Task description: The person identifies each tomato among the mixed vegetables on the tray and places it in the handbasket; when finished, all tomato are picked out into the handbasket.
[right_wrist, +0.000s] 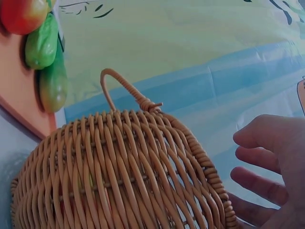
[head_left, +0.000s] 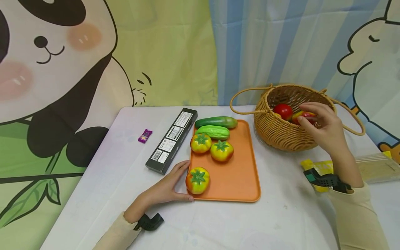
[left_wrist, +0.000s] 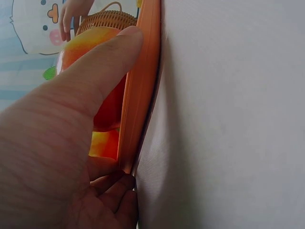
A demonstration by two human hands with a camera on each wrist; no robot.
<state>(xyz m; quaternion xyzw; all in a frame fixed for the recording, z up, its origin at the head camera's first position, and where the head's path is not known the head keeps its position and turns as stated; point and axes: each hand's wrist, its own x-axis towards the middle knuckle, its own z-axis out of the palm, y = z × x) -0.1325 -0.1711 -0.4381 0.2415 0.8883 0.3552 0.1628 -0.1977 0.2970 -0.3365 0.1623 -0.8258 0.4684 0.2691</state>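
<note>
My left hand holds the near left corner of an orange tray. In the left wrist view its thumb lies against the tray's rim, with the other fingers curled at the adjoining edge. Three yellow-red toy persimmons with green leaves, one a persimmon beside that hand, sit on the tray. Behind them lie a light green cucumber and a darker one. Over the wicker basket hovers my right hand, fingers apart. Below it are a red fruit and a red-yellow fruit, partly hidden.
Left of the tray lies a long black box with white labels. A small purple wrapped sweet is farther left. Under the right forearm lies a yellow, clear-windowed packet. The basket's loop handles stick out sideways.
</note>
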